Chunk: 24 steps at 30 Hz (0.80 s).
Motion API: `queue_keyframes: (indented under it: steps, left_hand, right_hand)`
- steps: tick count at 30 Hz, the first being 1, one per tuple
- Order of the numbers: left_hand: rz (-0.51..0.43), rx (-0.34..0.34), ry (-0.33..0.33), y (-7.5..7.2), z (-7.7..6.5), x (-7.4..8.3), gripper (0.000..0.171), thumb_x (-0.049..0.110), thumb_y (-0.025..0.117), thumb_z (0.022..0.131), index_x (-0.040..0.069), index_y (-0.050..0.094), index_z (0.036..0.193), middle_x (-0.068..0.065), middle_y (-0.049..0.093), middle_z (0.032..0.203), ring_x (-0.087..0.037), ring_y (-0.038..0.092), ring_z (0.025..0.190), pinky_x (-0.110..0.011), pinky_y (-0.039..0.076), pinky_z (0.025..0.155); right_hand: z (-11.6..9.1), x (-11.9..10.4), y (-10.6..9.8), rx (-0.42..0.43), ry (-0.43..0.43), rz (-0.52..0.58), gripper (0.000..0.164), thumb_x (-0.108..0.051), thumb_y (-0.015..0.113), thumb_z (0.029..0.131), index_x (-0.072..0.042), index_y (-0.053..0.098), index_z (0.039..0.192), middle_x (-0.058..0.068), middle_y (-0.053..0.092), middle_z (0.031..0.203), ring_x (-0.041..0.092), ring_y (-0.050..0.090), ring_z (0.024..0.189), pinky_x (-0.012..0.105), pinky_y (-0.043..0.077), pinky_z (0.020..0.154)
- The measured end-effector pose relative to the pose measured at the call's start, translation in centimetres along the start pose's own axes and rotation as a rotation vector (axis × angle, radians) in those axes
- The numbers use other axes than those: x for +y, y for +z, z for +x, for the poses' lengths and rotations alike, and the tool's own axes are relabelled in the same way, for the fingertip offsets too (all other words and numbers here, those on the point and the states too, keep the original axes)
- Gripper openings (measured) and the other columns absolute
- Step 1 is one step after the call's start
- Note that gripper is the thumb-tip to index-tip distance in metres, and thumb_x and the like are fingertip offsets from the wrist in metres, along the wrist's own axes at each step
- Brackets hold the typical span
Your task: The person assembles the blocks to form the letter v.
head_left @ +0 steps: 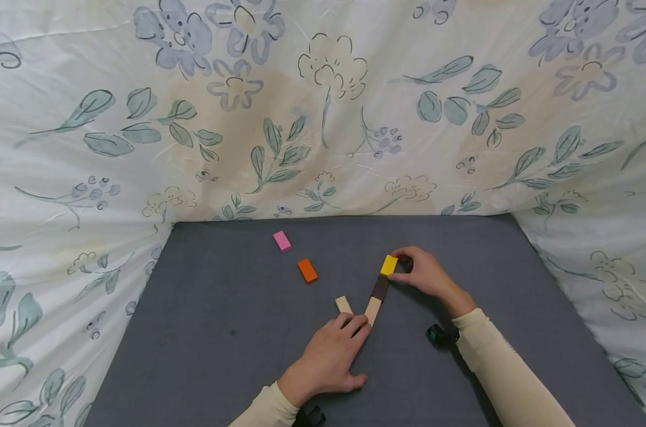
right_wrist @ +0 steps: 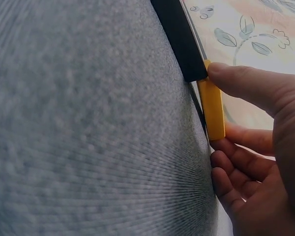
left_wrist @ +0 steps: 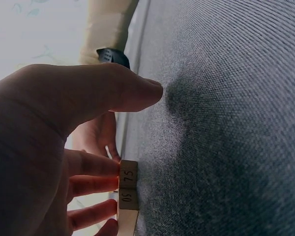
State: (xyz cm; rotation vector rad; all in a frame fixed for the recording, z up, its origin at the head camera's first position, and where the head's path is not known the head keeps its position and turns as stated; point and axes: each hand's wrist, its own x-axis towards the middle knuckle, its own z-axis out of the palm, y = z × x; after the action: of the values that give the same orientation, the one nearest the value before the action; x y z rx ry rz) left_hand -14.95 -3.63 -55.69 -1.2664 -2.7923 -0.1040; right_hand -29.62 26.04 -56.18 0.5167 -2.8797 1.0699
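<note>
My right hand (head_left: 428, 276) pinches a yellow block (head_left: 389, 265) between thumb and fingers. It stands at the far end of a slanting row, against a dark brown block (head_left: 380, 288). Nearer to me, a pale wooden block (head_left: 373, 309) continues that row. A second pale wooden block (head_left: 343, 305) leans the other way, so the two form a V. Over their near ends lies my left hand (head_left: 331, 354), fingers extended onto the wood and thumb held out to the side. Block ends (left_wrist: 128, 173) printed 75 and 50 show by those fingertips in the left wrist view.
An orange block (head_left: 307, 271) and a pink block (head_left: 282, 241) lie apart, farther back and left on the dark grey cloth (head_left: 211, 320). Flower-print fabric (head_left: 280, 136) hangs behind the table and along both sides. Each wrist carries a black device (head_left: 441, 335).
</note>
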Motion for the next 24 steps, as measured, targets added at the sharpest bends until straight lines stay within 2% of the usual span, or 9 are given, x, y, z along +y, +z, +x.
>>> queue_keyframes:
  steps: [6, 13, 24]
  left_hand:
    - [-0.009, -0.003, -0.002, -0.12, -0.04, -0.01, 0.086, 0.063, 0.08, 0.088, 0.015, 0.058, 0.156, 0.0, 0.052, 0.154, -0.018, 0.05, 0.131, -0.035, 0.05, 0.106]
    - [-0.013, -0.008, -0.001, -0.22, -0.04, -0.02, 0.086, 0.063, 0.08, 0.088, 0.015, 0.058, 0.156, 0.0, 0.051, 0.155, -0.019, 0.05, 0.132, -0.035, 0.05, 0.107]
    - [-0.011, -0.013, -0.001, -0.07, 0.01, -0.07, 0.087, 0.063, 0.079, 0.088, 0.016, 0.057, 0.157, 0.0, 0.051, 0.155, -0.019, 0.049, 0.132, -0.036, 0.049, 0.108]
  right_hand:
    - [-0.02, -0.11, -0.1, -0.012, 0.004, 0.007, 0.056, -0.03, 0.091, 0.091, -0.003, 0.07, 0.136, 0.015, 0.068, 0.129, 0.034, 0.063, 0.114, 0.057, 0.051, 0.1]
    - [0.02, 0.09, -0.14, -0.009, -0.021, 0.004, 0.048, -0.025, 0.086, 0.096, -0.002, 0.07, 0.135, 0.015, 0.068, 0.127, 0.034, 0.063, 0.112, 0.057, 0.052, 0.098]
    - [0.06, 0.2, 0.04, 0.0, -0.017, -0.002, 0.047, -0.023, 0.086, 0.096, -0.002, 0.07, 0.135, 0.015, 0.068, 0.127, 0.034, 0.063, 0.112, 0.057, 0.052, 0.099]
